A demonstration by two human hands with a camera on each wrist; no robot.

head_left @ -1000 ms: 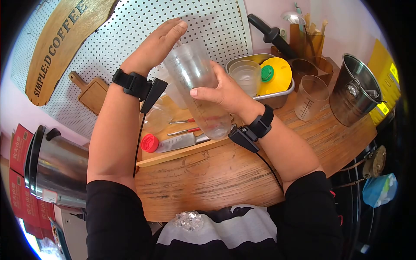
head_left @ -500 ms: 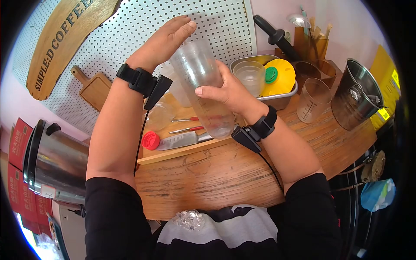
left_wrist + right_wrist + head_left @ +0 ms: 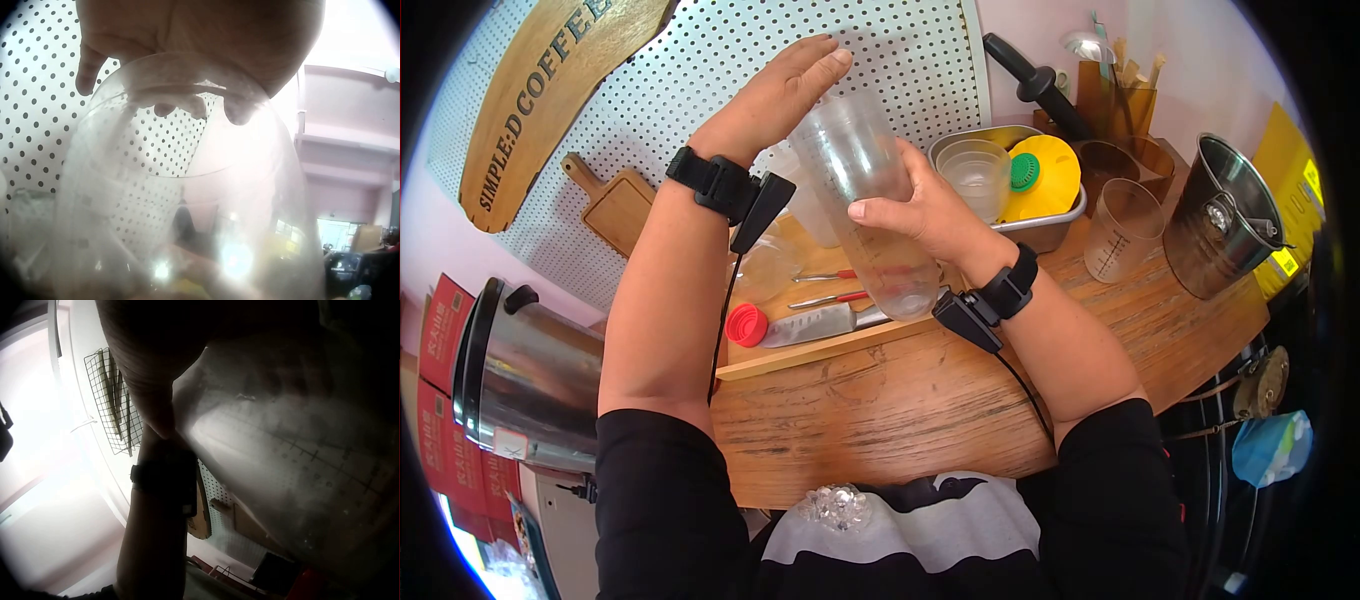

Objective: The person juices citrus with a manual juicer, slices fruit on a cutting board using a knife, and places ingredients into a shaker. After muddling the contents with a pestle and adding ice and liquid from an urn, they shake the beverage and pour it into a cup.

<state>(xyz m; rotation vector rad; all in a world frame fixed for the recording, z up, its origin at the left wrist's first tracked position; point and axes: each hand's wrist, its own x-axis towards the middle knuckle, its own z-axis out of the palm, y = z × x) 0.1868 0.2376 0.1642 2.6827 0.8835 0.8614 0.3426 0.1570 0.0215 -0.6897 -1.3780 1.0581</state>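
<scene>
A tall clear plastic shaker (image 3: pixel 847 150) leans over the wooden table, its top tipped up and to the left. My right hand (image 3: pixel 925 205) grips it round the middle, thumb across the near side. Over its top my left hand (image 3: pixel 785 90) lies with straight fingers, the palm right at the rim. Through the clear wall of the shaker (image 3: pixel 181 187), some fingertips show in the left wrist view. Dark measuring marks run down the shaker (image 3: pixel 300 450) in the right wrist view, which is dim around my right hand.
Below the shaker, a shallow wooden tray (image 3: pixel 800 362) holds a knife (image 3: pixel 815 326), a red cap (image 3: pixel 747 325) and red-handled tools. To the right stand a metal bin (image 3: pixel 1050 238) with a yellow lid, a measuring cup (image 3: pixel 1115 240) and a steel bucket (image 3: pixel 1215 235). A pegboard (image 3: pixel 900 60) rises behind.
Since one second ago, both hands and the shaker have shifted slightly right in the head view, along with the background. Over the last half second hardly anything has moved. The hold stays the same.
</scene>
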